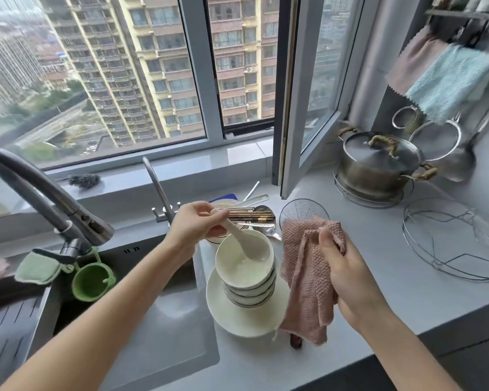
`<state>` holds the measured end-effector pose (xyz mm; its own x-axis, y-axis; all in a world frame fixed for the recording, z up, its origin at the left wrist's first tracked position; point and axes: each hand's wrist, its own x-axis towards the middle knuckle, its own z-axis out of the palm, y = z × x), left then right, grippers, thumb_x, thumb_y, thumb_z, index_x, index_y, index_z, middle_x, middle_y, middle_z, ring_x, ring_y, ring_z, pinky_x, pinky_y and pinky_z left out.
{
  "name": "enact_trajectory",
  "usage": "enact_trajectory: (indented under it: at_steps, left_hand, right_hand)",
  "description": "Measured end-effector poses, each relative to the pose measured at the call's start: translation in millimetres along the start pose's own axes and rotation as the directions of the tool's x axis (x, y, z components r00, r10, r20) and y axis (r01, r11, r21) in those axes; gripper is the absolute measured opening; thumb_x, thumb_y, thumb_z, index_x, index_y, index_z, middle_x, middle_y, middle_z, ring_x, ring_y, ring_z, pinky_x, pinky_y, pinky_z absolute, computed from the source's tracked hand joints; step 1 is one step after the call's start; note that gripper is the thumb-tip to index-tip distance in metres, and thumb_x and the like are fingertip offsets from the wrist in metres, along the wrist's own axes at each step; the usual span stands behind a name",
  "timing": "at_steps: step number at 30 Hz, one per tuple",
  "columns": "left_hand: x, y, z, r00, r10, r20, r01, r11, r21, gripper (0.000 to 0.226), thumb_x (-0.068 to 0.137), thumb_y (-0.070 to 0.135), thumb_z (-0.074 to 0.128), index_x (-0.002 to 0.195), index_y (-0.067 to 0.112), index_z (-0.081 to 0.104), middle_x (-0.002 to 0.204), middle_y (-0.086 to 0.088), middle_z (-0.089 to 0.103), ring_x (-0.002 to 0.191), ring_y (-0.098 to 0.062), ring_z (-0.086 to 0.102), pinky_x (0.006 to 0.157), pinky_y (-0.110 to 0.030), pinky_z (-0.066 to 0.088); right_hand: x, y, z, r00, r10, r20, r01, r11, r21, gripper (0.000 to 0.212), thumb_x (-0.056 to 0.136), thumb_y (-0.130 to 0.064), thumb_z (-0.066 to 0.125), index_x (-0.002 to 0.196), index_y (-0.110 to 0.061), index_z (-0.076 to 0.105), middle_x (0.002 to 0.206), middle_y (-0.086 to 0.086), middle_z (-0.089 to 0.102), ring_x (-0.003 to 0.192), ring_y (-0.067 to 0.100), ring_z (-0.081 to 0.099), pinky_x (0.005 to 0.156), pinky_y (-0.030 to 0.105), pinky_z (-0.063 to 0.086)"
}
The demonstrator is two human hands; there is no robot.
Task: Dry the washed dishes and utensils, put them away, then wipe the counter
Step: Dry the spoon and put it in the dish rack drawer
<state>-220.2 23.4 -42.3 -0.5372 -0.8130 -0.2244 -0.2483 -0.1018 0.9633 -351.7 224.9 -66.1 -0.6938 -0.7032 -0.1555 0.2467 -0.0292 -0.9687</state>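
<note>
- left hand [194,224] pinches a white spoon [244,244], its scoop inside the top bowl [242,266]
- right hand [342,266] just beside that bowl, fingers clenched around the pink cloth [305,277]

Spoon [246,244]: white ceramic, tilted, scoop end inside top bowl, handle pinched by left hand [194,227].
Bowls [244,280]: white, stacked upright on plate.
Plate [237,320]: white, flat under the stack.
Cloth [308,277]: pink, waffle-textured, hanging from right hand [347,272].
</note>
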Motion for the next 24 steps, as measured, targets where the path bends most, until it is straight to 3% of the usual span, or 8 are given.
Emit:
enact_trajectory:
  at_steps: [3,6,9,11,14,18,21,24]
  left_hand:
    - [-9.8,0.4,-13.6,0.980,-0.199,-0.020,0.179,0.917,-0.357,0.012,0.085,0.007,0.065,0.078,0.000,0.059,0.069,-0.014,0.070,0.057,-0.017,0.070,0.053,-0.021,0.057]
    - [-21.3,-0.3,-14.8,0.942,-0.333,0.045,0.304,0.785,-0.541,0.013,0.085,0.006,0.063,0.076,-0.003,0.060,0.059,-0.014,0.068,0.049,-0.017,0.067,0.049,-0.021,0.057]
    - [-32.6,-0.9,-14.1,0.908,-0.407,0.102,0.370,0.662,-0.652,0.013,0.085,0.000,0.061,0.073,-0.004,0.058,0.056,-0.017,0.065,0.045,-0.020,0.065,0.046,-0.023,0.056]
    - [-37.4,-2.8,-16.8,0.895,-0.422,0.145,0.398,0.608,-0.687,0.010,0.083,-0.003,0.061,0.074,-0.005,0.060,0.058,-0.019,0.064,0.046,-0.023,0.066,0.047,-0.026,0.057]
    - [-40.0,-9.3,-25.5,0.893,-0.396,0.214,0.438,0.653,-0.618,0.008,0.081,-0.007,0.061,0.073,-0.009,0.063,0.069,-0.023,0.066,0.053,-0.024,0.068,0.048,-0.025,0.057]
    - [-39.5,-20.2,-46.1,0.873,-0.280,0.400,0.376,0.908,-0.185,0.010,0.085,-0.001,0.059,0.078,-0.005,0.065,0.075,-0.018,0.067,0.060,-0.018,0.067,0.049,-0.018,0.054]
    - [-45.6,-23.7,-51.2,0.808,-0.227,0.544,0.283,0.959,-0.021,0.022,0.093,0.012,0.052,0.082,-0.001,0.066,0.064,-0.009,0.061,0.049,-0.009,0.054,0.039,-0.012,0.040]
    - [-50.2,-23.1,-44.4,0.845,-0.206,0.493,0.263,0.964,-0.048,0.025,0.094,0.016,0.052,0.079,0.001,0.065,0.056,-0.004,0.055,0.042,-0.006,0.047,0.034,-0.011,0.034]
  right_hand:
    - [4.3,1.7,25.2,1.000,-0.022,0.015,0.022,0.998,-0.053,0.044,0.083,-0.063,0.050,0.109,-0.030,0.061,0.103,-0.001,0.070,0.098,0.017,0.064,0.086,0.034,0.050]
    - [10.7,6.8,52.1,0.997,-0.050,0.063,0.055,0.996,-0.077,0.056,0.070,-0.079,0.047,0.112,-0.045,0.061,0.114,-0.008,0.069,0.113,0.015,0.061,0.101,0.040,0.045]
    - [16.7,4.7,73.1,0.983,-0.149,0.106,0.163,0.976,-0.145,0.033,0.086,-0.057,0.047,0.113,-0.044,0.060,0.114,-0.018,0.064,0.113,0.003,0.057,0.100,0.026,0.042]
    - [21.7,4.1,79.0,0.975,-0.192,0.111,0.216,0.934,-0.284,0.028,0.093,-0.037,0.057,0.119,-0.045,0.056,0.117,-0.012,0.060,0.113,0.004,0.056,0.098,0.024,0.043]
    - [27.3,3.6,79.2,0.951,-0.288,0.115,0.309,0.846,-0.434,0.048,0.084,-0.010,0.071,0.112,-0.046,0.056,0.102,-0.011,0.066,0.092,0.005,0.065,0.084,0.016,0.050]
    - [29.5,0.3,83.2,0.925,-0.330,0.187,0.379,0.792,-0.478,0.040,0.076,-0.003,0.078,0.104,-0.028,0.064,0.088,-0.015,0.067,0.072,-0.007,0.065,0.073,0.007,0.048]
    - [32.1,2.2,86.4,0.899,-0.394,0.192,0.432,0.720,-0.544,0.028,0.079,-0.006,0.075,0.100,-0.023,0.068,0.081,-0.010,0.070,0.075,0.006,0.068,0.072,0.014,0.051]
    - [37.9,4.3,92.1,0.817,-0.560,0.141,0.465,0.494,-0.735,0.024,0.083,-0.006,0.069,0.106,-0.012,0.068,0.083,0.004,0.071,0.076,0.020,0.065,0.069,0.029,0.051]
